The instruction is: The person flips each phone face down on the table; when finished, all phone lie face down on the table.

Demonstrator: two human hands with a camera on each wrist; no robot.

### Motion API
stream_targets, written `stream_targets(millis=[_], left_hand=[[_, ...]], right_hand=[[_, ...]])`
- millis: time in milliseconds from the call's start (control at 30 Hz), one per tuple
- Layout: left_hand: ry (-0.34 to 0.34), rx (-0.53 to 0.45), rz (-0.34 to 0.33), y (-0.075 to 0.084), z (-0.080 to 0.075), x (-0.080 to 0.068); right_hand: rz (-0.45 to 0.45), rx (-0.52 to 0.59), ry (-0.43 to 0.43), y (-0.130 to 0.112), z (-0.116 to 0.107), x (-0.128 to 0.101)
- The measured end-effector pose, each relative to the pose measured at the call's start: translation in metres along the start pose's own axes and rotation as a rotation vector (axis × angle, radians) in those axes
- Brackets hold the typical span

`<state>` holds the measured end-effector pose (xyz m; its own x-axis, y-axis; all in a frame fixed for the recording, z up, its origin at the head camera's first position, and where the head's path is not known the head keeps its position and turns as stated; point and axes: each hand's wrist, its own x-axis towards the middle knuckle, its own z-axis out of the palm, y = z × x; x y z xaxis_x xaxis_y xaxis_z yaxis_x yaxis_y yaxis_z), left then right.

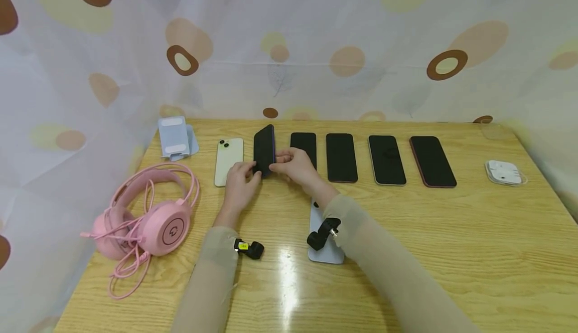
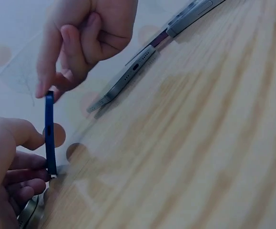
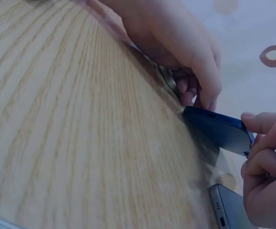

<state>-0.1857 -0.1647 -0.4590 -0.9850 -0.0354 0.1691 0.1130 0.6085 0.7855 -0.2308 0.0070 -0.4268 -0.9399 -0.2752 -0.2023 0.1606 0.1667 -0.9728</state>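
A blue-edged smartphone [image 1: 264,148] is tilted up on one long edge above the wooden table, its dark screen turned to the left. My right hand [image 1: 298,168] pinches its raised edge between thumb and fingers. At its lower left edge, my left hand [image 1: 241,185] holds it with bent fingers. The blue bottom edge [image 2: 50,133] with its charging port shows in the left wrist view. Just left lies a pale green phone [image 1: 229,162] with its cameras up. Behind my right hand, a dark-screened phone [image 1: 304,145] is partly hidden.
More dark-screened phones, including one black phone [image 1: 341,157] and one red-edged phone [image 1: 433,161], continue the row rightward. Under my right wrist lies a light blue phone [image 1: 326,253]. Pink headphones [image 1: 169,227] and a folded phone stand [image 1: 173,137] are left; white earphones [image 1: 503,172] lie far right.
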Motion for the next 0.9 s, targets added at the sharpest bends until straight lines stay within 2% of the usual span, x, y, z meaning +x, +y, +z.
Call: stream_targets(millis=[267,433,700,767,900], left_hand=[[0.057,-0.139,0.057,-0.001,0.001,0.001],[0.083,-0.209,0.065,0.002,0.0,-0.001],[0.127,-0.41,0.066,0.005,-0.003,-0.001],[0.139,-0.451,0.064,0.008,-0.005,-0.002],[0.185,-0.473,0.059,0.027,-0.014,-0.008]], right_hand=[[-0.058,-0.044,-0.083,-0.01,0.002,-0.004],[-0.078,-0.054,-0.091,-0.011,0.005,-0.003],[-0.153,-0.104,-0.098,-0.013,0.013,-0.001],[-0.173,-0.134,-0.099,-0.015,0.015,-0.001],[-0.204,-0.193,-0.115,-0.017,0.02,0.0]])
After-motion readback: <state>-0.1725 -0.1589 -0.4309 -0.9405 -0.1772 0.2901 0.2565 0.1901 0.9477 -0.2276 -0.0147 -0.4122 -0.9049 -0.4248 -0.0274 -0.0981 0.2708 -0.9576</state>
